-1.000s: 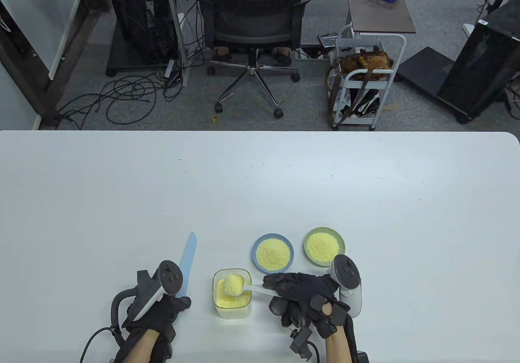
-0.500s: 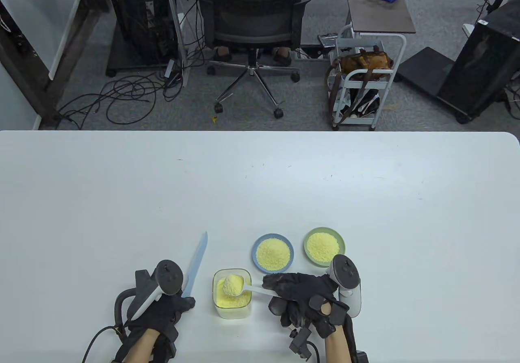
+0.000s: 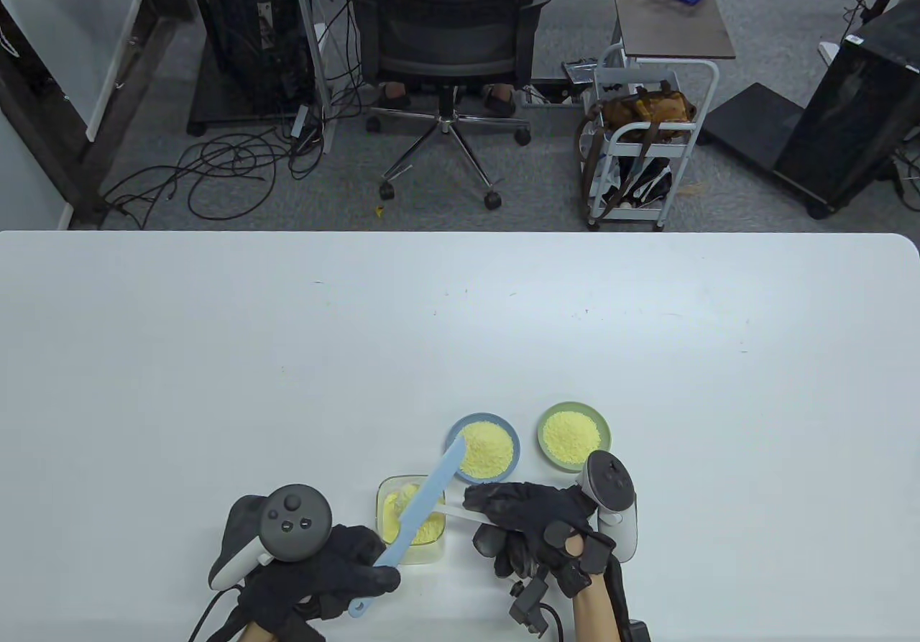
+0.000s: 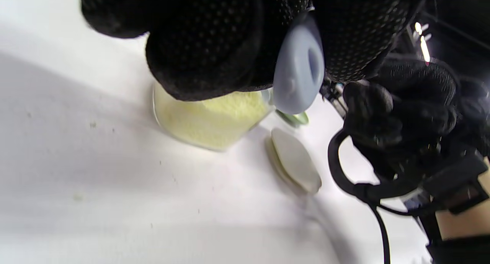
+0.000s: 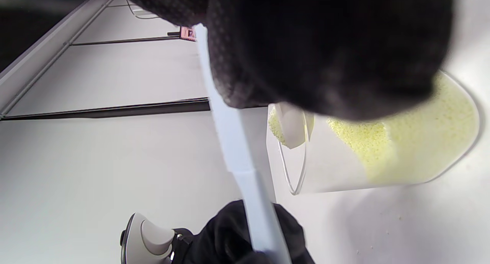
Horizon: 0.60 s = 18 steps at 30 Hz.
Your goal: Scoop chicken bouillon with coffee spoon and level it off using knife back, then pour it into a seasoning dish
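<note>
My left hand grips the handle of a light blue knife. Its blade slants up to the right across the clear bouillon container, with the tip over the blue dish. The right hand pinches the white coffee spoon's handle over the container. The blade hides the spoon's bowl in the table view. In the right wrist view the spoon bowl carries yellow granules beside the knife and above the container. The left wrist view shows the knife's handle end in my gloved fingers.
A green dish of yellow granules sits right of the blue dish, just beyond the right hand's tracker. The white table stretches wide to the left and far side. An office chair and a cart stand on the floor beyond.
The left hand has turned and moved right, swinging the knife from left of the container to across it, over the spoon. The right hand and spoon have stayed in place.
</note>
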{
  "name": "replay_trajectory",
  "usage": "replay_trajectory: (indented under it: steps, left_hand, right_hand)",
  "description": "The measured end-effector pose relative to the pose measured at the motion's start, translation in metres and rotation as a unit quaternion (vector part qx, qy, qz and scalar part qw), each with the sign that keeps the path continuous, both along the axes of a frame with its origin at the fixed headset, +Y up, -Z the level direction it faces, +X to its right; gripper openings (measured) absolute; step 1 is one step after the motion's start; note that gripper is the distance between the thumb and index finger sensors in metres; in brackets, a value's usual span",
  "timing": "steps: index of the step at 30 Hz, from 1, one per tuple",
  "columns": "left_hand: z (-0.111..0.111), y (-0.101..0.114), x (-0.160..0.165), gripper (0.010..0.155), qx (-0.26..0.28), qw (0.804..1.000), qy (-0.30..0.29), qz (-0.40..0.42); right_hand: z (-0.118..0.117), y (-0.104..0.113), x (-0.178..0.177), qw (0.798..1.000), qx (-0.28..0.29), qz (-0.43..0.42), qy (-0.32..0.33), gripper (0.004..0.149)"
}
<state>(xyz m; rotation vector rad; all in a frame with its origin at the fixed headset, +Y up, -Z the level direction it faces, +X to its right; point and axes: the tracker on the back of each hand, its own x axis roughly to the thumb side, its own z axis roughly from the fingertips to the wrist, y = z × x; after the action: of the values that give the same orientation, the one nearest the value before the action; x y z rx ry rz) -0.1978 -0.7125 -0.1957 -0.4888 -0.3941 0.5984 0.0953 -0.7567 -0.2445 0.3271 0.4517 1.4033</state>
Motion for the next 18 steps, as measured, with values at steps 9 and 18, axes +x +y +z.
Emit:
replay_trajectory:
  steps: [9,18]
  left_hand:
    - [-0.001,-0.001,-0.001,0.048,0.011,0.999,0.020,-0.043]
    - [-0.007,-0.003,-0.012,0.048,-0.010,0.998,0.037,-0.046]
  right_hand:
    - [0.000,0.002,0.000,1.000,0.013,-0.001,0.003,0.041]
    - [0.000,0.003,0.001,1.000,0.017,-0.007,0.008,0.041]
